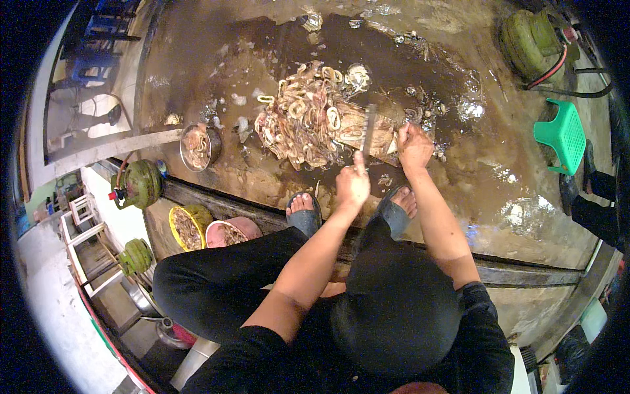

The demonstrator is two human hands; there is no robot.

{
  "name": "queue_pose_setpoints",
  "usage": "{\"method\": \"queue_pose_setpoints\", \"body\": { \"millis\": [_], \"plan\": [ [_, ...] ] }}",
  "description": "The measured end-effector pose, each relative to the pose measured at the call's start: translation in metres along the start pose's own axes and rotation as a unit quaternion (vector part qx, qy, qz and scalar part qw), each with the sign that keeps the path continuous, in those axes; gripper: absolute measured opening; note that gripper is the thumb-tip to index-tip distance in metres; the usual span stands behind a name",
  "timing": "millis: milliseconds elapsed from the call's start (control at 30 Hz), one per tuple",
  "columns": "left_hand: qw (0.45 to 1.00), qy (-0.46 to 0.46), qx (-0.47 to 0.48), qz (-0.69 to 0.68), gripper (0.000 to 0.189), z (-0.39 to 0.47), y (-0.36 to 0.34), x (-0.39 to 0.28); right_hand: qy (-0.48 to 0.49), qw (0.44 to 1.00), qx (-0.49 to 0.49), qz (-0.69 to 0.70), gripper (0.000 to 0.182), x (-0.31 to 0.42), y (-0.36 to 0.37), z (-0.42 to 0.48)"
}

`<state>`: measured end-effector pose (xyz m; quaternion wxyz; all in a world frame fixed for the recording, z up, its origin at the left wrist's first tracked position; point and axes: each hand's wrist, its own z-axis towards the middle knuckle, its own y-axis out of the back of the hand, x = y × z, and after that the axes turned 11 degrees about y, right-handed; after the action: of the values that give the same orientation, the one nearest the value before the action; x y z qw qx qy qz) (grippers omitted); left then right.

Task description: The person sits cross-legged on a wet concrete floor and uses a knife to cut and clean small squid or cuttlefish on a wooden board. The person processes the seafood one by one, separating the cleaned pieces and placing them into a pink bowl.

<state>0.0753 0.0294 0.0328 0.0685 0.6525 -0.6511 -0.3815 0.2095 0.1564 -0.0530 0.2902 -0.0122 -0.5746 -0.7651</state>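
Observation:
My left hand (353,186) grips the handle of a knife (368,129), thumb along its top. The blade is blurred and lies over wet, pale-brown squid (350,119); how deep it sits is hard to tell. My right hand (416,147) is curled over the right end of the squid, just right of the blade, with its fingertips partly hidden. Left of the knife spreads a heap of cut squid rings and strips (300,118). Whether a board lies underneath cannot be made out.
A metal bowl (214,147) with squid pieces stands left. Yellow (205,219) and pink (248,225) buckets hold more, below the floor ledge (226,194). Green gas cylinders (142,183) (524,49) and a green plastic stool (571,138) stand around. Another person's legs (593,202) are at right.

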Motion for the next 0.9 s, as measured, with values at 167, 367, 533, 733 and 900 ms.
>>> {"method": "queue_pose_setpoints", "body": {
  "millis": [167, 367, 533, 733, 900],
  "plan": [
    [0.996, 0.009, -0.084, -0.020, 0.080, 0.002, 0.021, -0.001, -0.012, 0.999, 0.029, -0.016, 0.025, -0.001, 0.012, 0.008],
    [0.998, -0.032, 0.043, 0.021, 0.075, -0.031, -0.009, -0.016, 0.004, 1.000, -0.018, -0.013, 0.027, -0.005, 0.014, -0.004],
    [0.997, -0.037, 0.073, 0.003, 0.078, -0.035, -0.030, -0.019, 0.059, 0.998, 0.003, -0.014, 0.018, -0.011, 0.006, -0.014],
    [0.998, -0.031, 0.050, 0.020, 0.080, -0.030, -0.039, -0.015, 0.052, 0.998, 0.028, -0.011, 0.021, -0.003, 0.005, -0.013],
    [0.998, -0.032, 0.051, 0.014, 0.079, -0.038, -0.042, -0.024, 0.033, 0.995, 0.074, -0.050, 0.023, -0.002, 0.003, -0.014]
  ]
}}
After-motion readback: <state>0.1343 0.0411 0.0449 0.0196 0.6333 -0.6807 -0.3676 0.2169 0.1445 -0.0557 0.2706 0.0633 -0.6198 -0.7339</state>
